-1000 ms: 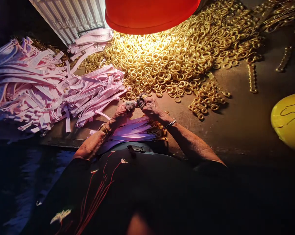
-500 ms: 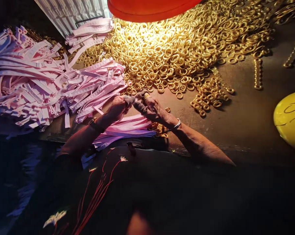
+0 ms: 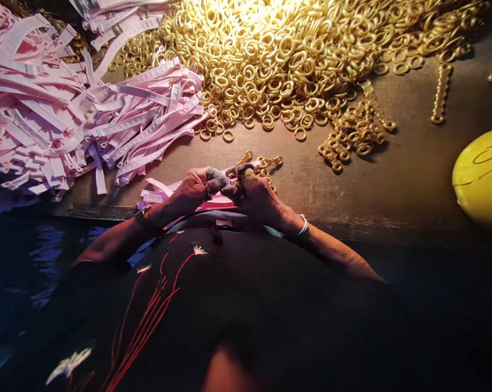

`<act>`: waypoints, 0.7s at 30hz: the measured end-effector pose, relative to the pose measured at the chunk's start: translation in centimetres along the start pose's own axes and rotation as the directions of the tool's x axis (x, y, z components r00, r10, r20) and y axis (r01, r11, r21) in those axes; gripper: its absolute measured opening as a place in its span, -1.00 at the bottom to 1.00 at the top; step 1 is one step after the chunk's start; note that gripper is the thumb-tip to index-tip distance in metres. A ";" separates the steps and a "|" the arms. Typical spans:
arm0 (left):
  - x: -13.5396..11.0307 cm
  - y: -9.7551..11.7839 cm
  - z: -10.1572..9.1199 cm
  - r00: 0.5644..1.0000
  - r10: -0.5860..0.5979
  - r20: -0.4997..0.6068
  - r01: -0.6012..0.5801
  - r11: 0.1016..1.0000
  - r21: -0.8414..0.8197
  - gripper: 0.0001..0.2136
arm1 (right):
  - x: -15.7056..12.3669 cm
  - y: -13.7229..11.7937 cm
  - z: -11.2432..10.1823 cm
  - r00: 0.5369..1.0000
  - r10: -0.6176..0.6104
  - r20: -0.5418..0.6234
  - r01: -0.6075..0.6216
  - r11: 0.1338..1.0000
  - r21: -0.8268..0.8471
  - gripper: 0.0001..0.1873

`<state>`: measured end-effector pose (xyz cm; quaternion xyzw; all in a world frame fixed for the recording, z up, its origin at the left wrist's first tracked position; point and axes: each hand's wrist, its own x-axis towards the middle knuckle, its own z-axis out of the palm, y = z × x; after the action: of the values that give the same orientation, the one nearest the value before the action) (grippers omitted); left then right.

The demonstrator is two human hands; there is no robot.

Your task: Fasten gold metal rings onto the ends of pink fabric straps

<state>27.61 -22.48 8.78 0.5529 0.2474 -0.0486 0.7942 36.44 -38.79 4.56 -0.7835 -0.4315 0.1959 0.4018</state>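
My left hand [image 3: 191, 191] and my right hand [image 3: 256, 197] meet at the near edge of the dark table [image 3: 393, 179], fingertips wrapped in cloth tape and pinched together. Between them they grip a pink plastic strip [image 3: 213, 204] with gold rings on it. Several strung gold rings [image 3: 266, 162] show just beyond my right fingers. More pink strips [image 3: 160, 190] lie flat under my left hand. A big heap of loose gold rings [image 3: 287, 60] is spread across the far side of the table.
A large pile of pink strips [image 3: 58, 120] covers the left of the table. Short chains of linked rings [image 3: 440, 95] lie at the far right. A yellow rounded object [image 3: 480, 177] sits at the right edge. My dark embroidered clothing fills the foreground.
The view has tilted down, so the orange lamp shade has left the frame. My hands have drawn closer to my body, still pinched together on the strip.
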 end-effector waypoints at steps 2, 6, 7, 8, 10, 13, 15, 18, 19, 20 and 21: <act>0.0 -0.1 0.2 1.000 -0.004 -0.010 0.004 0.999 -0.038 -0.54 | 0.5 -0.1 -0.3 0.998 -0.013 0.060 0.007 0.995 0.103 -0.47; 0.7 -0.9 -0.1 0.998 -0.058 -0.003 0.058 0.993 -0.101 -0.52 | 1.5 0.1 -0.6 0.985 -0.082 0.155 0.054 0.982 0.180 -0.49; 0.8 -1.1 -0.2 0.997 -0.071 -0.011 0.069 0.992 -0.109 -0.53 | 1.7 0.3 -0.6 0.980 -0.092 0.179 0.061 0.983 0.171 -0.51; 1.0 -1.4 -0.3 0.996 -0.085 -0.022 0.082 0.990 -0.114 -0.55 | 1.9 0.5 -0.6 0.974 -0.100 0.204 0.068 0.985 0.158 -0.52; 1.2 -1.7 -0.5 0.992 -0.117 -0.040 0.112 0.987 -0.117 -0.58 | 2.3 0.8 -0.6 0.960 -0.121 0.252 0.091 0.987 0.130 -0.57; 1.4 -1.7 -0.6 0.989 -0.141 -0.040 0.136 0.985 -0.109 -0.59 | 2.8 1.0 -0.8 0.946 -0.151 0.287 0.137 0.988 0.069 -0.62; 1.6 -1.3 -0.7 0.990 -0.132 -0.044 0.128 0.988 -0.089 -0.59 | 3.1 0.8 -1.0 0.950 -0.136 0.279 0.143 0.990 -0.005 -0.67; 2.5 -0.8 -0.7 0.996 -0.057 -0.071 0.055 0.998 -0.027 -0.59 | 3.3 0.5 -1.2 0.965 -0.072 0.254 0.111 0.984 -0.142 -0.76; 2.8 -0.7 -0.6 0.997 -0.015 -0.072 0.016 1.000 0.005 -0.59 | 3.3 0.6 -1.2 0.968 -0.056 0.245 0.103 0.978 -0.184 -0.77; 3.1 -0.8 -0.5 0.997 0.029 -0.065 -0.026 0.999 0.045 -0.59 | 3.2 0.9 -1.4 0.972 -0.041 0.232 0.095 0.970 -0.225 -0.76; 3.4 -1.0 -0.3 0.996 0.071 -0.051 -0.066 0.993 0.093 -0.59 | 2.9 1.4 -1.6 0.978 -0.027 0.206 0.083 0.960 -0.266 -0.73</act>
<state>30.11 -21.92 6.36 0.5980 0.2471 -0.0174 0.7623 39.80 -37.53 4.50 -0.7953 -0.5144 0.2014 0.2498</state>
